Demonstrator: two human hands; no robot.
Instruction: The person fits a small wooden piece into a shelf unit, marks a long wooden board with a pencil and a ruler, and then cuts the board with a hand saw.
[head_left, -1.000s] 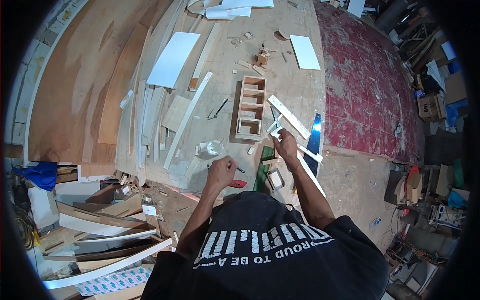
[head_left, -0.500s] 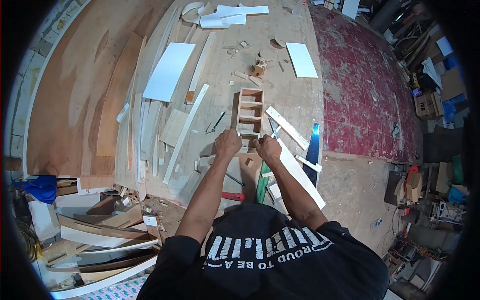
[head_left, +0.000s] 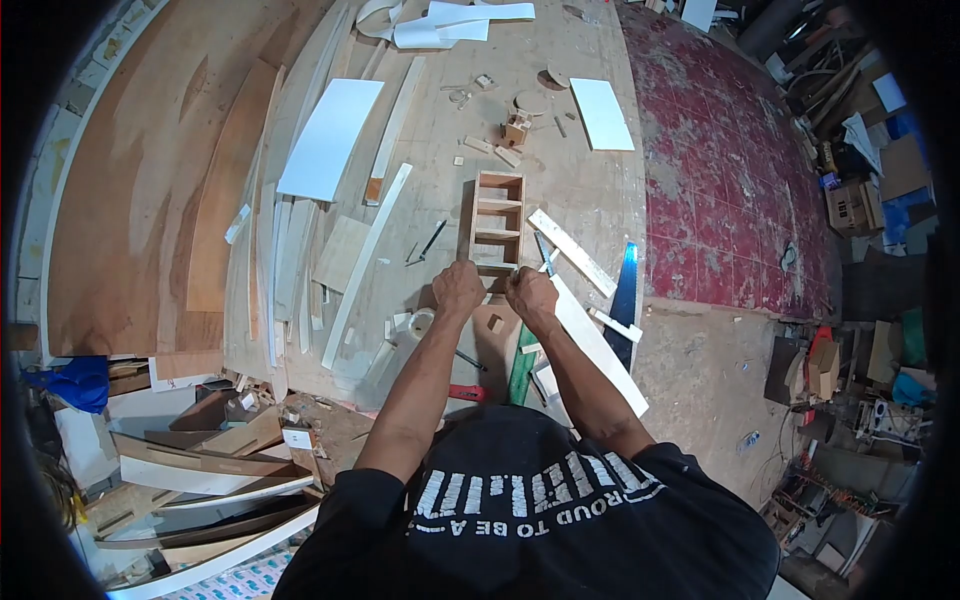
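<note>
A pale plywood tabletop (head_left: 435,130), scuffed and dusty, lies beside a worn red floor (head_left: 715,200) on the right; both hands are now together at the near end of a narrow wooden box (head_left: 475,215), which stands mid-table, so its near end is partly hidden; the left hand (head_left: 457,290) is curled at the near left corner, the right hand (head_left: 532,298) at the near right, fingers bent, though whether either pinches the wood I cannot tell; beyond them, thin straight dividers part the box into rectangular compartments; a small wood block (head_left: 495,323) lies nearer; to the right, a smooth white board (head_left: 600,350) slants near a glossy blue tapering blade (head_left: 626,290)
</note>
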